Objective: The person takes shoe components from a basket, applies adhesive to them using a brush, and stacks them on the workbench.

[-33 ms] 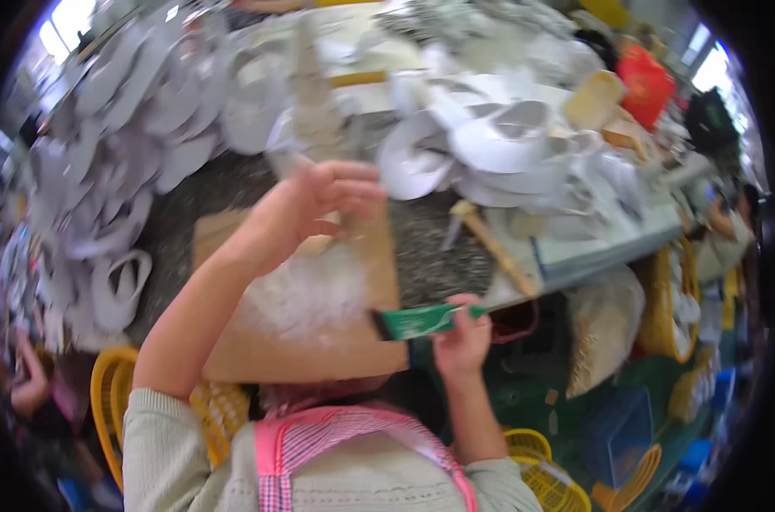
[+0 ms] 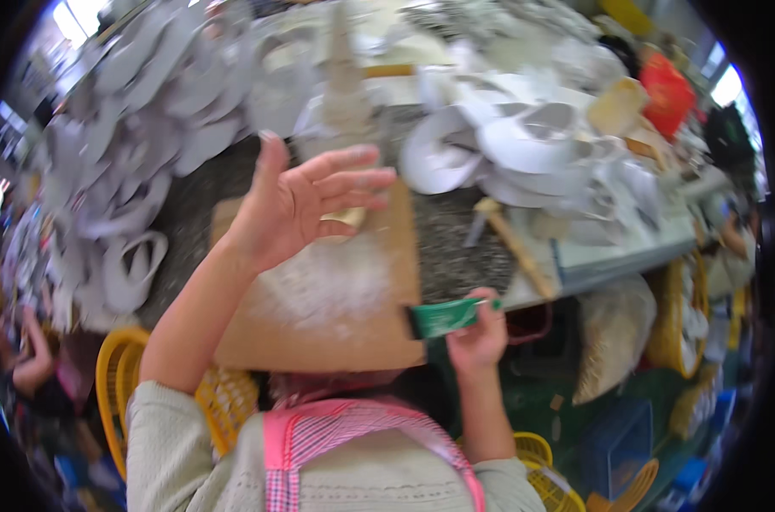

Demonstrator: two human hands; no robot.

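My left hand [image 2: 295, 200] hovers over a brown cardboard sheet [image 2: 402, 282], fingers stretched out and thumb spread upward, holding nothing. Below it, loose white flakes or powder [image 2: 332, 286] cover the middle of the cardboard; blur hides their exact kind. A small pale-yellow piece [image 2: 352, 218] shows partly behind the fingertips. At the cardboard's right edge, my right hand [image 2: 481, 341] grips a flat green piece with a black end [image 2: 445, 317], which points left. Whether this is a tube or a brush I cannot make out.
White shoe parts are heaped at the left [image 2: 161, 90] and right [image 2: 524, 141]. A wooden-handled hammer [image 2: 517, 250] lies on the table's right side. Beyond the cardboard stands a pale post [image 2: 343, 94]. A yellow basket [image 2: 119, 375] and a blue crate [image 2: 618, 444] sit lower down.
My left hand has opened wider, its thumb now spread up away from the fingers. My right hand still holds the green piece. The whole view has shifted slightly.
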